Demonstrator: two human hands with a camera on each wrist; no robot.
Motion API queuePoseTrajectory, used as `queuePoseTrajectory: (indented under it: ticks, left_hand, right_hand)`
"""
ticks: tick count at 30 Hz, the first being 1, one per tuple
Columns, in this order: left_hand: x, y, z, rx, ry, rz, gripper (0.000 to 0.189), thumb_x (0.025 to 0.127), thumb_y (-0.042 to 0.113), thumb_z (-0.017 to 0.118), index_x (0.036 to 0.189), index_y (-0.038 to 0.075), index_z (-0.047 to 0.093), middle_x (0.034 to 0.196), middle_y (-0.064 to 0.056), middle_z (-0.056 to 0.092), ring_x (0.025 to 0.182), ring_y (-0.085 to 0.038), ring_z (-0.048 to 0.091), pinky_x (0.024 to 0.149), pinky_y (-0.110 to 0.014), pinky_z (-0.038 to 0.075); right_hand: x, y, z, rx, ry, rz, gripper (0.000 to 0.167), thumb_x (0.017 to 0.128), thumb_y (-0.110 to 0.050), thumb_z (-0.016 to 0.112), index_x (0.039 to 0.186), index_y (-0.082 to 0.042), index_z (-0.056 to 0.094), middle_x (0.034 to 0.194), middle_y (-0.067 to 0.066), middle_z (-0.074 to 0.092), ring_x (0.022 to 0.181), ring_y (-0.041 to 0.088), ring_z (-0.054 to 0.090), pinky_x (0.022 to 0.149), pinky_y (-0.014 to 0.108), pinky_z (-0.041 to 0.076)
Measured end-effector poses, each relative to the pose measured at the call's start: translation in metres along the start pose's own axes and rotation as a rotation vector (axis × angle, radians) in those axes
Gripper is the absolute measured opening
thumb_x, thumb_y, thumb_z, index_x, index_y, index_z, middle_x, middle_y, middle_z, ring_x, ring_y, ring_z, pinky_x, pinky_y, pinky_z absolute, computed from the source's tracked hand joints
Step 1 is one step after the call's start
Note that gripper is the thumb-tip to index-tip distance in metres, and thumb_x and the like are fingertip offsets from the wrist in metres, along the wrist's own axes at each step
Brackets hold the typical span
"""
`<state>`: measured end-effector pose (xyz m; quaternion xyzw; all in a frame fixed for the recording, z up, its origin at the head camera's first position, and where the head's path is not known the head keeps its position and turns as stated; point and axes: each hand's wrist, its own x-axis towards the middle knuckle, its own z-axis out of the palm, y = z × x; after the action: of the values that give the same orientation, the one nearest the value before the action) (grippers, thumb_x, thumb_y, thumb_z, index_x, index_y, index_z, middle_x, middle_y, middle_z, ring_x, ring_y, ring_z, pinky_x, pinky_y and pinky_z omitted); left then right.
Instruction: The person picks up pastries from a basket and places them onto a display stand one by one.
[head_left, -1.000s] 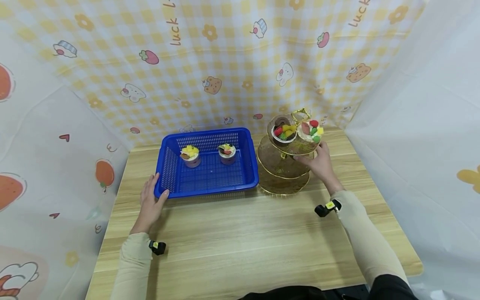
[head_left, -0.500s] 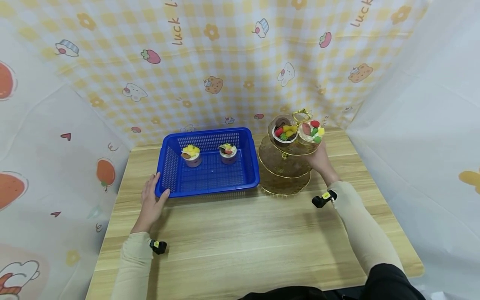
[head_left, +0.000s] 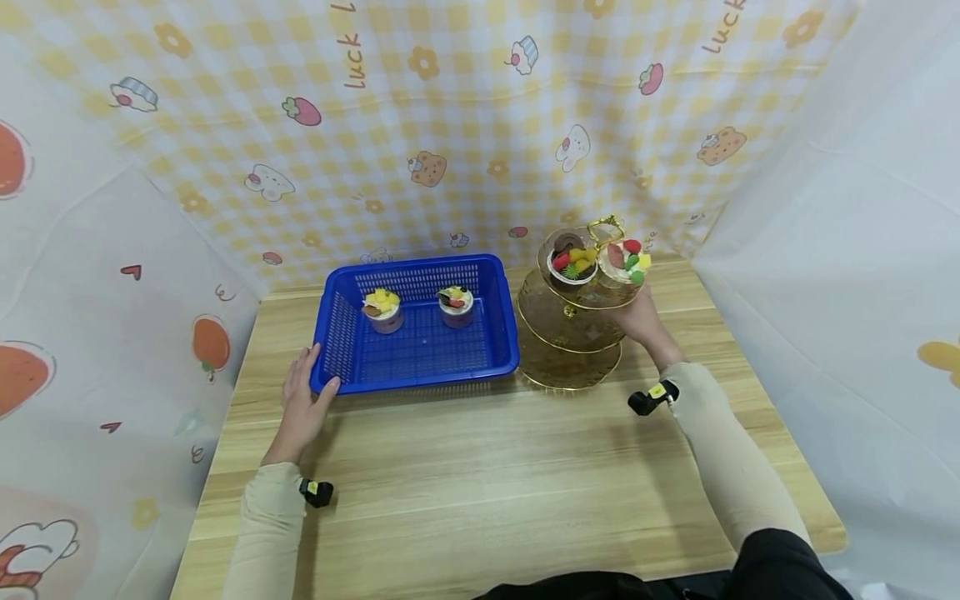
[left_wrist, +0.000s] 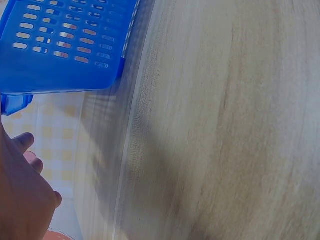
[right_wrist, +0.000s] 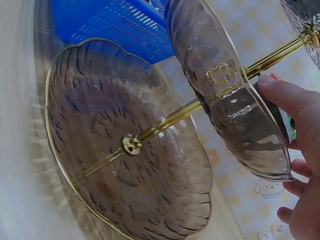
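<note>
In the head view my left hand (head_left: 300, 408) rests against the near left corner of the blue plastic basket (head_left: 420, 385), thumb and fingers spread. Two toy dessert cups stand inside: one with yellow topping (head_left: 383, 310), one with mixed fruit topping (head_left: 455, 307). My right hand (head_left: 640, 321) reaches under the top tier of a three-tier gold-rimmed cake stand (head_left: 570, 375), which mostly hides its fingers. The right wrist view shows that hand (right_wrist: 305, 130) pinching a dark dessert cup (right_wrist: 274, 111) at the middle tier. Green topping shows at the cup's edge.
Two more dessert cups, one dark with fruit (head_left: 572, 265) and one creamy (head_left: 622, 263), sit on the top tier beside the gold handle (head_left: 606, 229). A yellow checked cloth (head_left: 465, 108) hangs behind the wooden table (head_left: 480, 483).
My right hand has moved slightly deeper under the top tier, and its fingers have gone out of sight in the head view. The left hand and basket have stayed put.
</note>
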<state>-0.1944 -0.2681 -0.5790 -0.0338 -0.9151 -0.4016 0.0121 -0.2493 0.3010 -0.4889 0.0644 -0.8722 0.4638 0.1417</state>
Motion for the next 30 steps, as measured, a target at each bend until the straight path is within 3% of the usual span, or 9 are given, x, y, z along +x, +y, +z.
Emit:
queuePoseTrajectory:
  ticks: [4, 7, 12, 19, 25, 30]
  left_hand:
    - [0.0, -0.001, 0.001, -0.006, 0.003, 0.008, 0.073, 0.102, 0.038, 0.05, 0.16, 0.03, 0.007, 0.167, -0.019, 0.0, 0.151, -0.051, -0.004, 0.114, -0.075, -0.002]
    - [0.0, -0.002, 0.001, -0.008, 0.01, 0.01, 0.073, 0.101, 0.038, 0.051, 0.16, 0.03, 0.008, 0.167, -0.019, 0.001, 0.151, -0.05, -0.004, 0.114, -0.075, -0.003]
    - [0.0, -0.003, 0.001, -0.011, 0.013, 0.01, 0.072, 0.102, 0.042, 0.049, 0.16, 0.034, 0.007, 0.168, -0.018, 0.001, 0.152, -0.05, -0.004, 0.114, -0.076, -0.002]
    - [0.001, -0.004, 0.002, -0.019, 0.014, 0.01, 0.072, 0.102, 0.04, 0.049, 0.159, 0.036, 0.006, 0.168, -0.018, 0.001, 0.152, -0.05, -0.005, 0.113, -0.076, -0.002]
    - [0.002, -0.005, 0.004, -0.023, 0.005, 0.009, 0.073, 0.102, 0.038, 0.05, 0.159, 0.037, 0.006, 0.168, -0.017, 0.0, 0.152, -0.05, -0.004, 0.113, -0.076, -0.002]
    - [0.001, -0.004, 0.002, -0.016, 0.012, 0.012, 0.072, 0.102, 0.039, 0.05, 0.16, 0.035, 0.006, 0.168, -0.019, 0.001, 0.151, -0.05, -0.004, 0.113, -0.076, -0.002]
  right_hand:
    - [0.002, 0.013, -0.003, -0.034, -0.027, 0.003, 0.076, 0.075, -0.003, 0.082, 0.142, 0.0, 0.047, 0.138, 0.025, 0.056, 0.128, 0.038, 0.051, 0.112, 0.051, 0.037]
    - [-0.005, 0.012, -0.009, -0.08, -0.062, 0.051, 0.077, 0.078, -0.014, 0.083, 0.145, -0.005, 0.047, 0.146, 0.026, 0.045, 0.136, 0.042, 0.04, 0.112, 0.06, 0.032]
    - [-0.024, 0.002, -0.022, -0.16, -0.091, 0.138, 0.075, 0.084, -0.027, 0.078, 0.147, -0.005, 0.045, 0.153, 0.027, 0.03, 0.143, 0.045, 0.025, 0.112, 0.068, 0.026]
    - [-0.052, -0.012, -0.026, -0.198, -0.108, 0.187, 0.083, 0.084, -0.038, 0.078, 0.15, -0.005, 0.04, 0.157, 0.023, 0.027, 0.145, 0.045, 0.024, 0.111, 0.068, 0.026]
    - [-0.074, -0.029, -0.018, -0.205, 0.019, 0.157, 0.076, 0.082, -0.036, 0.08, 0.142, -0.002, 0.05, 0.151, 0.022, 0.037, 0.14, 0.045, 0.034, 0.111, 0.065, 0.03]
    - [-0.092, -0.043, -0.002, -0.196, 0.191, 0.052, 0.061, 0.074, -0.025, 0.086, 0.125, 0.001, 0.064, 0.133, 0.022, 0.056, 0.127, 0.04, 0.049, 0.106, 0.057, 0.037]
